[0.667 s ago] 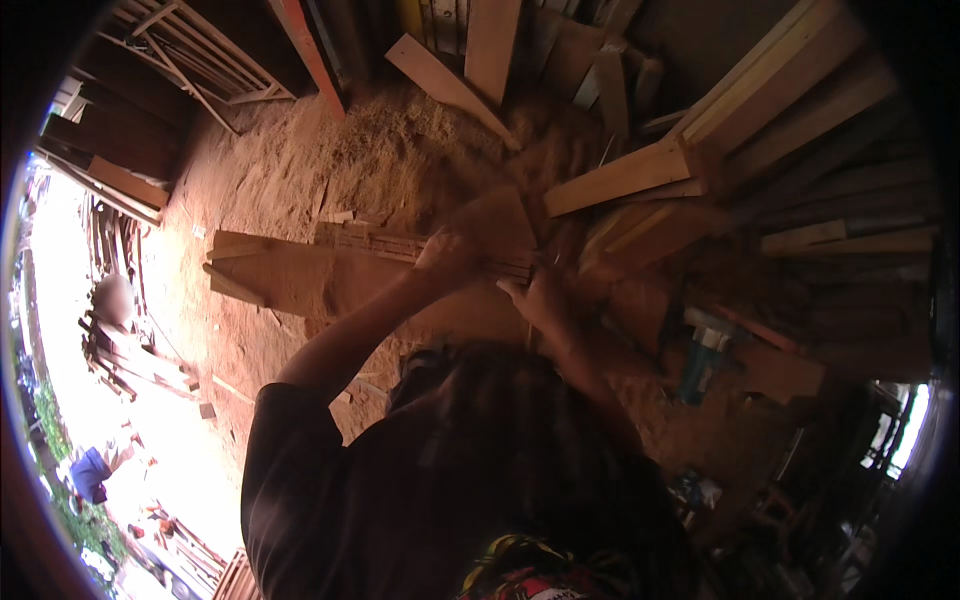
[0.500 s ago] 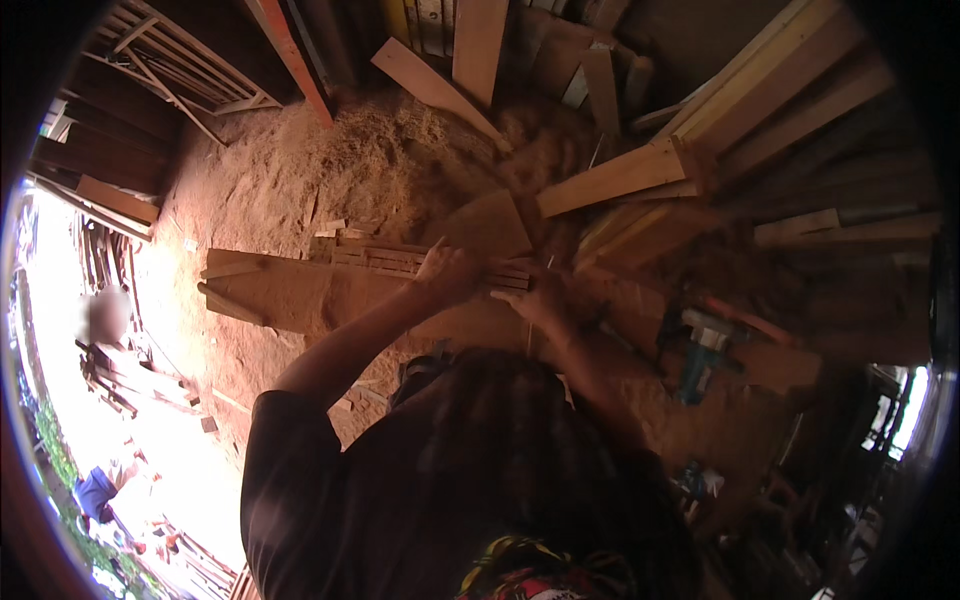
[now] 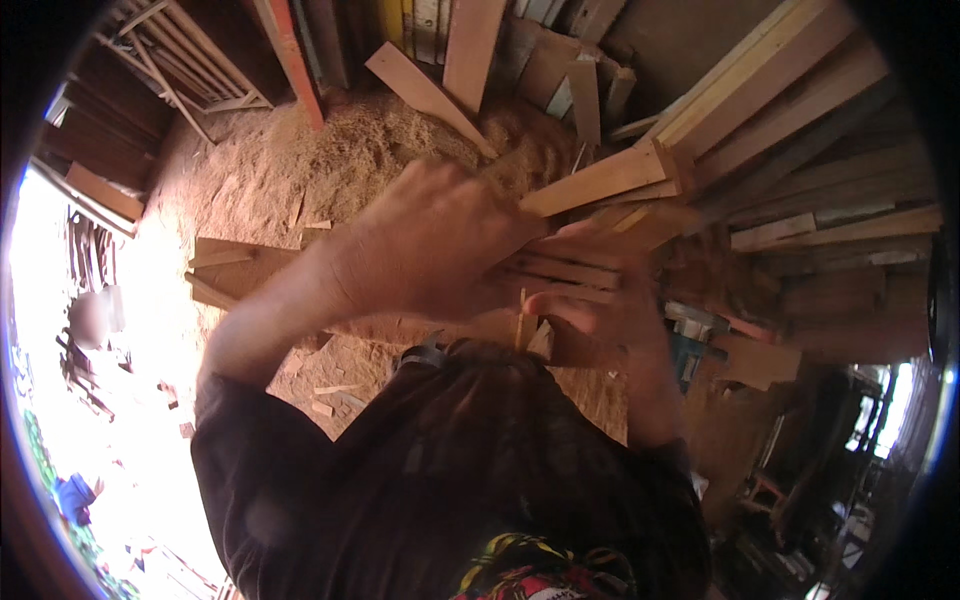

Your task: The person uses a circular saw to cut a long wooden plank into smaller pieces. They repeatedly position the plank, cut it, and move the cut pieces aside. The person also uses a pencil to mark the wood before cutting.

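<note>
Reddish-brown sawdust covers the floor (image 3: 330, 150) from the upper left to the centre. A black shirt (image 3: 470, 450), the wearer's own, fills the lower middle. Long timber planks (image 3: 770, 100) fan out across the upper right, and a wide wooden board (image 3: 250, 262) lies left of centre, partly behind the left forearm. The left hand (image 3: 430, 235) is raised at the centre, its back to the camera (somewhat blurred); I cannot tell whether its fingers are spread or pressed together, as they are hidden. Right of centre, the right hand (image 3: 610, 310) pinches the right end of several thin wooden strips (image 3: 565, 275) between thumb and fingers. The strips lie just right of the left hand. Beyond the right wrist sits a teal power tool (image 3: 688, 350).
</note>
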Motion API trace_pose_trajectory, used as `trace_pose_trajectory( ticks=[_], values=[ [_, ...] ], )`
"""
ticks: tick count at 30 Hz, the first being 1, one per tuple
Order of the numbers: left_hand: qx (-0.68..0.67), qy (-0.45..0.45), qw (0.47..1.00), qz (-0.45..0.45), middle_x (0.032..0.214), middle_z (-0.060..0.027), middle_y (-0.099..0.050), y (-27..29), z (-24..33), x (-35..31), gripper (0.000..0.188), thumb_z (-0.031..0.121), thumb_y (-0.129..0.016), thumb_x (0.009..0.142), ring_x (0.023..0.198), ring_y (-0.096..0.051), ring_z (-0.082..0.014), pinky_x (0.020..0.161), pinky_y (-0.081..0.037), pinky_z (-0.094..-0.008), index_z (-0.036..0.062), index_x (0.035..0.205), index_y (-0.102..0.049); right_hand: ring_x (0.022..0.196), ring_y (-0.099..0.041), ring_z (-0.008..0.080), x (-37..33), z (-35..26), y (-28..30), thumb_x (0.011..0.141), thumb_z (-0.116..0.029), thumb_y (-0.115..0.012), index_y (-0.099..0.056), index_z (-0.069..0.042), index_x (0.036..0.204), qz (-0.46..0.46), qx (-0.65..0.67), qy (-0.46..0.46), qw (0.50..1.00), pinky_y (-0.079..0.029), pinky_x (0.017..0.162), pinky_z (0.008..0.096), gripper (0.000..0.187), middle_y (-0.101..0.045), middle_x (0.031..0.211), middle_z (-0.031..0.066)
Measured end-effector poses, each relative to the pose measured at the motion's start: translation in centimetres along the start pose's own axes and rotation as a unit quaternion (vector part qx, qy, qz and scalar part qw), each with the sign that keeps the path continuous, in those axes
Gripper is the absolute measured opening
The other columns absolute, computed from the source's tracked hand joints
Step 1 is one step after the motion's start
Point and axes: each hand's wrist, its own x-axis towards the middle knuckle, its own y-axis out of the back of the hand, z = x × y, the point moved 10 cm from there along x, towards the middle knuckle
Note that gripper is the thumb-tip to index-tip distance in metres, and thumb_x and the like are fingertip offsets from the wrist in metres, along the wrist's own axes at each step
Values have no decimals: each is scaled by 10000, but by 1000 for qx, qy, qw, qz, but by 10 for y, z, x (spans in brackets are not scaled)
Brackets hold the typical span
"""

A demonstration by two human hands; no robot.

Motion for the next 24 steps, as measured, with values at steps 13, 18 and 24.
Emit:
trace_pose_trajectory(
  ticks=[13,18,24],
  values=[
    [-128,-153,945,258,855,-139,-763,147,51,57,466,410,-875,863,820,-770,-293,750,-601,-425,13,1073,-752,1110,-717,382,61,-86,156,774,-651,-877,-730,53,1238,101,-151,51,982,-541,965,529,856,-737,1198,231],
    [-134,-87,947,277,853,-121,-763,165,26,54,456,399,-869,882,815,-763,-263,746,-593,-404,12,1092,-751,1162,-680,394,10,-75,235,848,-552,-862,-698,77,1263,328,11,151,932,-518,1029,546,771,-697,1277,245],
    [-195,-57,928,313,851,-100,-764,164,-11,49,444,386,-861,905,809,-753,-227,742,-584,-378,11,1115,-749,1238,-644,432,23,-39,305,868,-226,-868,-629,154,1333,581,173,-4,795,-486,1127,598,646,-660,1365,282]
  ],
)
